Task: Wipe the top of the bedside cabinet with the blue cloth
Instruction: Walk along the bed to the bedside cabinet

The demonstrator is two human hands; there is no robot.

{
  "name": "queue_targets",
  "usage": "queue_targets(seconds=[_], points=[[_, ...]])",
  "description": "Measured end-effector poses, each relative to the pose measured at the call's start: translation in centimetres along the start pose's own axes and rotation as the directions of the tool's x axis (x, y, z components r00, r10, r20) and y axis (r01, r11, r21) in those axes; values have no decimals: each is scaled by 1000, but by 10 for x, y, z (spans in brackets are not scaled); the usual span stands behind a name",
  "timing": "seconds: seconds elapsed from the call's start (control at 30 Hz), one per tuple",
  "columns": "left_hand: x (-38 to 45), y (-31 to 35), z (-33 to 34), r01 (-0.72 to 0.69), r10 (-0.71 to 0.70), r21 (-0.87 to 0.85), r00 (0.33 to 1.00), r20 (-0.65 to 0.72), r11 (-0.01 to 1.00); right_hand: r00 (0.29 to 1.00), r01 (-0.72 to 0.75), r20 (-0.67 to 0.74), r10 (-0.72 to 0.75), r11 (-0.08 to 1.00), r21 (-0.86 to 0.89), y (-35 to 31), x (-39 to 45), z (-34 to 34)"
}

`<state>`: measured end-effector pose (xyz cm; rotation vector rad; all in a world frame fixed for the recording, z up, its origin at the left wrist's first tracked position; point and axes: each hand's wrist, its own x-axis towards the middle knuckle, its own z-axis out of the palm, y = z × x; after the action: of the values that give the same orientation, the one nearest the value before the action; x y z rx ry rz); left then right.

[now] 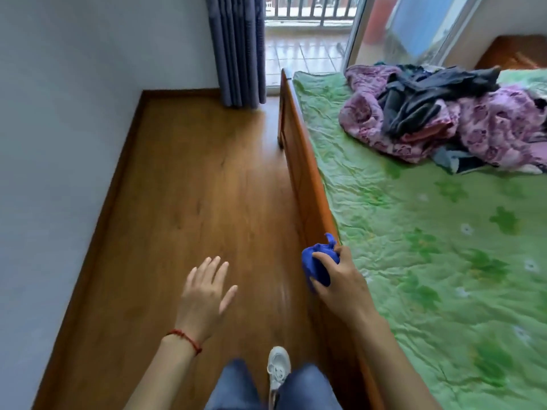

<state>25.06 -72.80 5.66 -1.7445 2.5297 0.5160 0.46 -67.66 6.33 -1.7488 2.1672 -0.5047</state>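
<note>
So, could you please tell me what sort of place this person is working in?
Most likely a home bedroom: a wooden-framed bed with a green flowered quilt, a heap of purple bedding and dark clothes, and grey curtains beside a balcony door. The right hand grips a crumpled blue cloth.

This is a bedroom in a home: a bed [302, 173] with an orange-brown wooden side rail carries a rumpled green floral quilt [429, 247], and on it lies a heap of purple patterned bedding [488, 128] mixed with dark clothes [420, 99]. The floor [183, 202] is brown wood-look board running along a plain pale wall [74, 99]; a grey-blue curtain [236, 48] hangs beside a glass door that gives onto a tiled balcony [305, 54] with a railing.
</note>
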Motion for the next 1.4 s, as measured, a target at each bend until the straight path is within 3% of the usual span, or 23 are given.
queue_targets(seconds=[0.33, 0.83, 1.4], points=[[134, -13, -35, 74, -76, -37, 996, -49, 997, 996, 84, 26, -83, 996, -23, 7, 155, -10], [420, -107, -128, 41, -39, 22, 996, -78, 999, 998, 54, -12, -54, 998, 16, -48, 457, -3], [735, -127, -205, 112, -112, -8, 987, -116, 994, 992, 125, 10, -125, 992, 8, -37, 804, -14]])
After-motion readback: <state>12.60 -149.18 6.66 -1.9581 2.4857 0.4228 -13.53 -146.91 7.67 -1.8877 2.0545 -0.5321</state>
